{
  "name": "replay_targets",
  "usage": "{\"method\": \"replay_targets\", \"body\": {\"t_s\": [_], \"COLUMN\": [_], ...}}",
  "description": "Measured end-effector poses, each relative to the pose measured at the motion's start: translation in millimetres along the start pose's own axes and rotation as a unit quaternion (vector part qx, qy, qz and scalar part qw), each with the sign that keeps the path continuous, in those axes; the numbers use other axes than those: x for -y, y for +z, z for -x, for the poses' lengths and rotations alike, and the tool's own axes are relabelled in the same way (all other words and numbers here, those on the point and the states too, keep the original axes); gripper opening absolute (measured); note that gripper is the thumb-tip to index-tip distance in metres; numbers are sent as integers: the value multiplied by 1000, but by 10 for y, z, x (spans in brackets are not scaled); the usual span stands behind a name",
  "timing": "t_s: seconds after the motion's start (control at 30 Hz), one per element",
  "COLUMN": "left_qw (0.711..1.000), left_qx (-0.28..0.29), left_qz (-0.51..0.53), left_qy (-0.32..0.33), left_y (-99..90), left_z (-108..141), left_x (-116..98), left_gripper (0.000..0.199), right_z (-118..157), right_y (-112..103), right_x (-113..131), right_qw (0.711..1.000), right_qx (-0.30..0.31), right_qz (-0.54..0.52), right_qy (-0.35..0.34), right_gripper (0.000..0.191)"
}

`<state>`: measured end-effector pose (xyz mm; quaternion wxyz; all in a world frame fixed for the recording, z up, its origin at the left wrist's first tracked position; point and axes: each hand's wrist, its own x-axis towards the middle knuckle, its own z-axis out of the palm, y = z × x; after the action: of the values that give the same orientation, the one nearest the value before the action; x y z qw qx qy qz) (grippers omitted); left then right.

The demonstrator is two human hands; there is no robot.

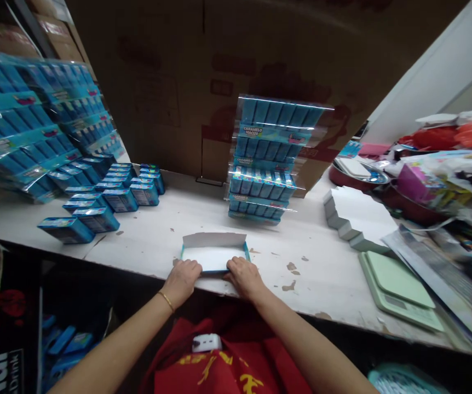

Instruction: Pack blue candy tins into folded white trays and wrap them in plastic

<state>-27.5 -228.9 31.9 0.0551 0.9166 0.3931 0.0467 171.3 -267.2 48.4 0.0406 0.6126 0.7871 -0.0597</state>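
Observation:
A shallow cardboard display box (pixel 214 255), white inside with blue outer edges, lies at the front of the white table. Its back flap stands upright, and nothing lies inside. My left hand (pixel 183 278) grips the near left corner, fingers curled over the front wall. At the near right corner my right hand (pixel 244 275) does the same, its thumb low on the outside. Behind the box rises a stack of filled blue display trays (pixel 263 158) in clear wrap, lettered "CARAMELO MACIZO". To the left stand several small blue boxes (pixel 96 219) in rows.
More wrapped blue stacks (pixel 10 120) stand at far left. A big brown carton (pixel 170 98) closes off the back. On the right are a pile of flat grey-white card (pixel 359 213), a pale green scale (pixel 400 287) and heaped plastic bags (pixel 461 137). The table's front edge runs just below my hands.

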Motion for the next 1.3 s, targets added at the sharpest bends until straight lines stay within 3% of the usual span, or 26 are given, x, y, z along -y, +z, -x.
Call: {"method": "replay_targets", "body": {"t_s": [0.17,0.27,0.33,0.37,0.43,0.47,0.53,0.6,0.67,0.7,0.77,0.87,0.97,1.17,1.3], "left_qw": [998,997,997,995,982,976,977,973,959,955,951,957,976,992,990], "left_qx": [50,50,-8,-52,-130,-140,-62,76,176,199,219,228,191,123,132], "left_qz": [17,42,74,90,117,131,168,202,217,220,217,176,84,-19,-47], "left_qy": [21,40,22,-3,-74,-103,-112,-75,-36,-23,0,42,65,34,1], "left_y": [-41,-134,-249,-316,-442,-489,-535,-515,-461,-432,-389,-355,-310,-215,-234], "left_z": [-21,46,24,-24,-198,-311,-541,-717,-809,-827,-825,-780,-716,-544,-389], "left_x": [76,64,73,96,185,249,396,532,627,655,683,669,589,319,252], "left_gripper": [16,13,22,27,33,35,38,37,34,32,31,32,27,31,32], "right_z": [29,-8,-132,-211,-349,-390,-397,-345,-312,-320,-390,-533,-572,-471,-579], "right_y": [-97,-297,-427,-470,-486,-461,-371,-280,-231,-225,-236,-254,-230,-115,-143], "right_x": [-49,-112,-200,-251,-350,-391,-457,-514,-571,-600,-649,-675,-613,-396,-341], "right_qw": [998,993,988,989,995,998,997,991,983,981,979,982,989,995,993], "right_qx": [37,-37,-116,-124,-76,-39,2,4,28,46,81,95,83,27,-1], "right_qz": [-35,-93,-95,-83,-61,-57,-63,-89,-133,-152,-173,-147,-94,-32,-46], "right_qy": [-34,-65,-23,2,15,2,-48,-104,-123,-112,-76,-77,-83,-91,-106], "right_gripper": [25,27,37,43,44,41,40,43,39,38,41,45,28,22,22]}}
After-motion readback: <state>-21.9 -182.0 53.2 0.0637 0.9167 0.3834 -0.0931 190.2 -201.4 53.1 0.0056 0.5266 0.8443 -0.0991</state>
